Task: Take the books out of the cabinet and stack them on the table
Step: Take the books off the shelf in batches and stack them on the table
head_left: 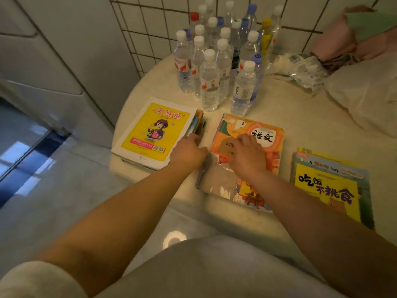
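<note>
Three piles of books lie on the round pale table (305, 121). On the left is a white book with a yellow cartoon cover (148, 132), with several coloured books (198, 123) sticking out from under its right edge. In the middle lies an orange textbook (268, 147) on top of another book. At the right is a yellow picture book (328, 186). My left hand (189, 150) sits in the gap between the left pile and the orange textbook, its fingers curled against the pile's right edge. My right hand (247, 154) rests palm down on the orange cover.
Several water bottles (209, 82) stand close together just behind the books. Crumpled plastic wrap (300, 67), a white bag (365, 93) and a pink bundle (352, 37) fill the table's far right. White cabinet fronts (53, 61) stand to the left, over a pale floor.
</note>
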